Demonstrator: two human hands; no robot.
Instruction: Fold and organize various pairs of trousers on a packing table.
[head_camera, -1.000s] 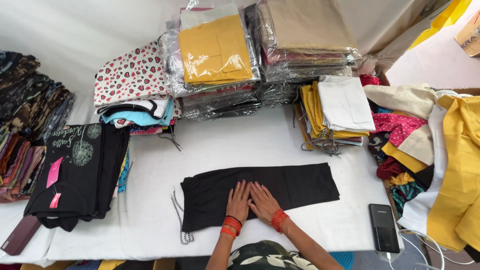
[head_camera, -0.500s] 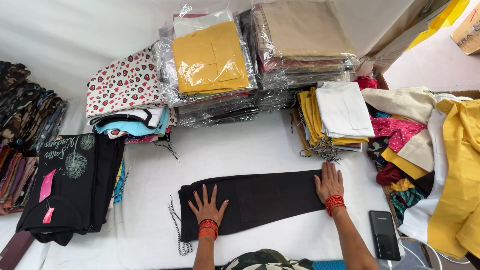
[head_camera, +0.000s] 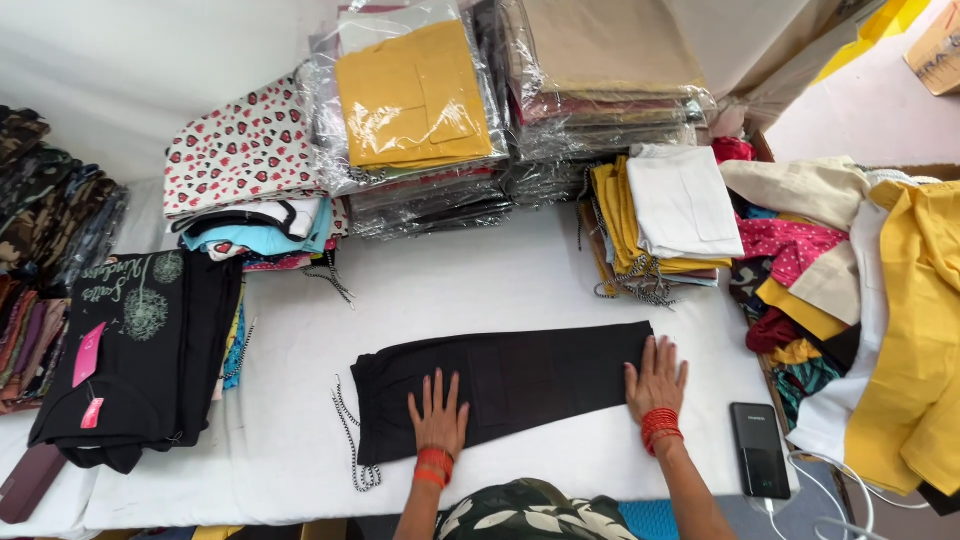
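A black folded garment (head_camera: 510, 380) lies flat on the white table (head_camera: 470, 285), with a black-and-white drawstring (head_camera: 348, 440) trailing off its left end. My left hand (head_camera: 438, 415) presses palm-down on the garment's left part, fingers spread. At the garment's right end, my right hand (head_camera: 657, 378) rests flat on its edge. Both wrists wear red bangles.
A phone (head_camera: 757, 450) with a cable lies at the right. Plastic-wrapped garment stacks (head_camera: 420, 110) stand at the back, a white and yellow pile (head_camera: 670, 215) behind the right hand, black printed shirts (head_camera: 140, 340) at the left, and loose yellow clothes (head_camera: 900, 320) at the far right.
My hands began together at the garment's middle and slid apart along it, the left toward the left part and the right out to the right end.
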